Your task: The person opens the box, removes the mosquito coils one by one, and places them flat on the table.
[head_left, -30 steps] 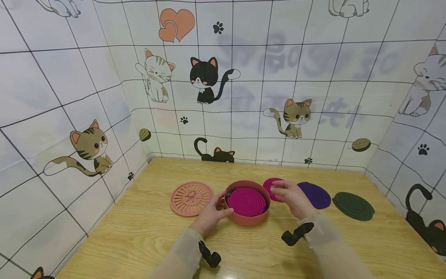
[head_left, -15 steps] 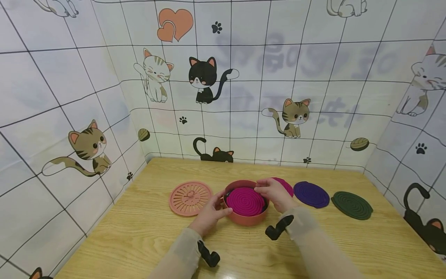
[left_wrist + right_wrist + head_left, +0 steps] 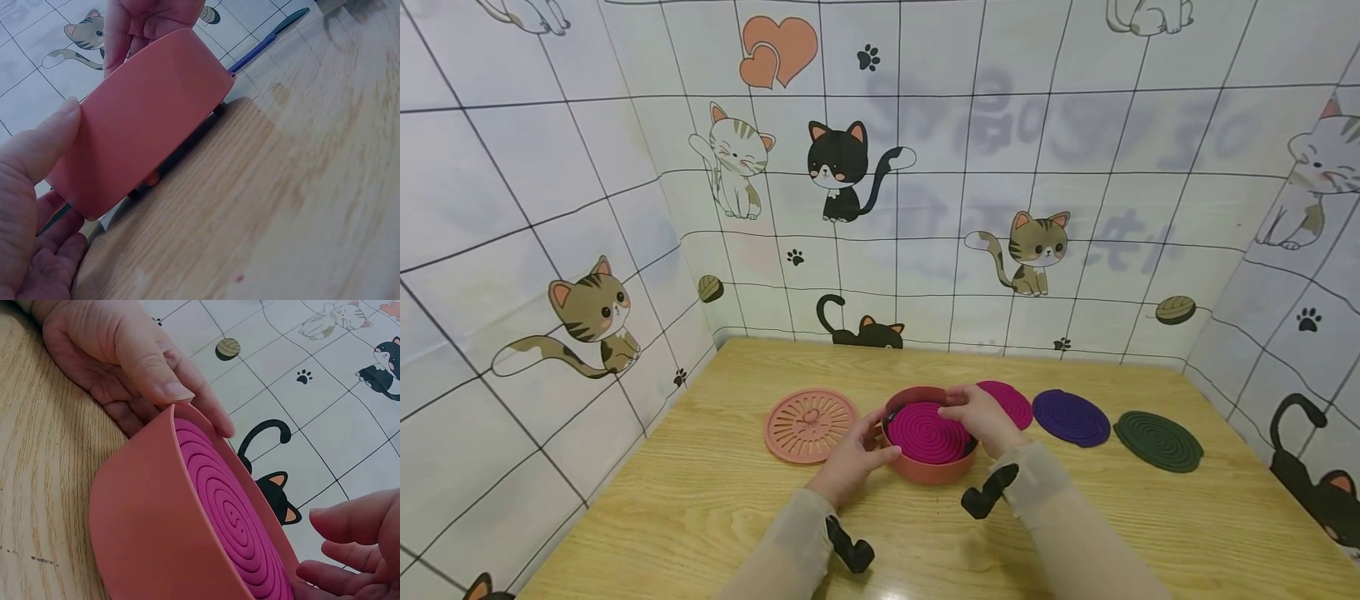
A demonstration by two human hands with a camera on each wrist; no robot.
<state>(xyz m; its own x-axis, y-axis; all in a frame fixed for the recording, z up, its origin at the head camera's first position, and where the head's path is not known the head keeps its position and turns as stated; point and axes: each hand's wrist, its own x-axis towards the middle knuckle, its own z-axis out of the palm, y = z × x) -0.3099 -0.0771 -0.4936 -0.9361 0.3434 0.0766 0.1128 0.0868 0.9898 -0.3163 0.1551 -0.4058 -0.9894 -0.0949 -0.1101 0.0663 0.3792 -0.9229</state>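
Note:
A round coral holder [image 3: 931, 473] stands on the wooden table, with a magenta spiral coaster [image 3: 927, 433] lying inside, within its rim. My left hand [image 3: 850, 460] grips the holder's left side, its thumb at the front. In the right wrist view, that hand's thumb [image 3: 176, 394] presses the outer wall near the rim, with a finger across the rim behind. My right hand [image 3: 983, 417] is at the opposite side, fingertips right at the rim and thumb over the coaster's edge. Its fingers are loosely bent and apart in the right wrist view.
A pink slotted disc [image 3: 811, 425] lies left of the holder. To the right lie another magenta coaster [image 3: 1013, 407], partly behind my right hand, a purple coaster [image 3: 1071, 418] and a dark green coaster [image 3: 1159, 442]. A cat-printed sheet [image 3: 925, 208] stands behind the table.
My right hand has moved left, from over the loose magenta coaster to the holder's right rim, uncovering more of that coaster. My left hand keeps its grip on the holder.

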